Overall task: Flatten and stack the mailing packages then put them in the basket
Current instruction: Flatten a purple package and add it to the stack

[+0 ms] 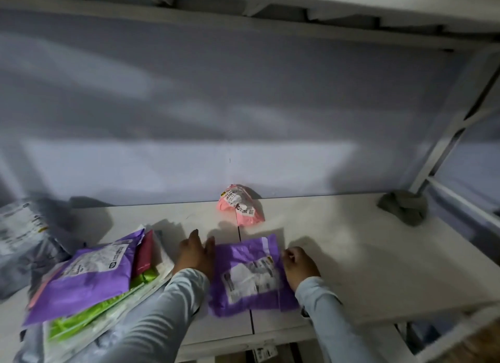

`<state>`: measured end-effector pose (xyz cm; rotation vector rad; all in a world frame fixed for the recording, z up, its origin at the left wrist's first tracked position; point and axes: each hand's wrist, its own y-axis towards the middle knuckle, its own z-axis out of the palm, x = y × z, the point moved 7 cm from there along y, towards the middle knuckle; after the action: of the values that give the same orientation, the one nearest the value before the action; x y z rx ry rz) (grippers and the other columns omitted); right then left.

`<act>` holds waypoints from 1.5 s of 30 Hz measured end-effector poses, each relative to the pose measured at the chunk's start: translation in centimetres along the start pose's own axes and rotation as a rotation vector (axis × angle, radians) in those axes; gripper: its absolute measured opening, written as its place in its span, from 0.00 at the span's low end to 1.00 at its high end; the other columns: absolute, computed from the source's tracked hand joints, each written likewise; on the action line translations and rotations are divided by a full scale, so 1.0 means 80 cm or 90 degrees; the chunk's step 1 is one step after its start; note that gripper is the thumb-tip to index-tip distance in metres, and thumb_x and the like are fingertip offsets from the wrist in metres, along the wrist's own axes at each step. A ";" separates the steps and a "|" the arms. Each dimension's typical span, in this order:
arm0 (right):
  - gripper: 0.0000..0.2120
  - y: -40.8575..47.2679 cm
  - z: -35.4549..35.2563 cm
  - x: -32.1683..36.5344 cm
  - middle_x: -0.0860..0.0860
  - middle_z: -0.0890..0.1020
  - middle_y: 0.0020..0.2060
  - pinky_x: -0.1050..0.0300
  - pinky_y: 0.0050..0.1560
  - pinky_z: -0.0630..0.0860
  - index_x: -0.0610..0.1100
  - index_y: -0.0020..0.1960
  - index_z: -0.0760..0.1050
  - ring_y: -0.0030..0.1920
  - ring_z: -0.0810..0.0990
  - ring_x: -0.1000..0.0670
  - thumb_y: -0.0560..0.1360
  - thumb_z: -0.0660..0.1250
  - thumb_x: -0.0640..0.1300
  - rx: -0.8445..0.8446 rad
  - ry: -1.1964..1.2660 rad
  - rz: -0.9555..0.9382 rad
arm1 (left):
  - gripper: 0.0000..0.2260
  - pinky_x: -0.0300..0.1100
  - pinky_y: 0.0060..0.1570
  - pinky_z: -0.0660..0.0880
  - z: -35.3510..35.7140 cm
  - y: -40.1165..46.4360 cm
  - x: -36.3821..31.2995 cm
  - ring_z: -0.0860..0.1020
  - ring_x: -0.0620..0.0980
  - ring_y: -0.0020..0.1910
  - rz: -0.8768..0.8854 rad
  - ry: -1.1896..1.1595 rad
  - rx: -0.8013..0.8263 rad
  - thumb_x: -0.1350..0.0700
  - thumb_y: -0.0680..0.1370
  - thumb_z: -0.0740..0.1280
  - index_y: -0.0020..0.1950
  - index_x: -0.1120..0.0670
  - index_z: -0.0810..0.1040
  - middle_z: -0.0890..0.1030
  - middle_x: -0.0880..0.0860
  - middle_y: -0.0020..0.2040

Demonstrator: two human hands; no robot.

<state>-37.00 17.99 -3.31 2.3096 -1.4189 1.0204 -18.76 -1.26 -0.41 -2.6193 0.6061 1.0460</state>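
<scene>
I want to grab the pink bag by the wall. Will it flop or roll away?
The pink bag looks crumpled and soft, so it will probably flop. It seems thin plastic, likely light. Its lumpy shape should not roll.

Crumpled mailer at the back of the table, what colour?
Pink, with a white shipping label; head view, the only one.

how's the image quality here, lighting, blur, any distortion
Head view: dim overall, with a brighter band of light across the wall; hard shadows fall behind the left hand, right hand and pink package; wide-angle bending curves the shelf frame; soft blur makes the label on the purple package unreadable.
</scene>
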 end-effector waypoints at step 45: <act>0.37 -0.018 0.086 0.030 0.57 0.60 0.75 0.50 0.76 0.47 0.56 0.75 0.59 0.76 0.53 0.55 0.68 0.36 0.60 0.060 -0.268 -0.314 | 0.39 0.49 0.74 0.41 0.114 -0.059 -0.003 0.45 0.49 0.77 0.246 0.334 0.106 0.39 0.64 0.30 0.76 0.41 0.48 0.45 0.47 0.78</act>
<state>-32.09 13.39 -6.47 2.8543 -0.8397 0.4853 -22.11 6.46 -6.27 -2.6813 1.2903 0.3460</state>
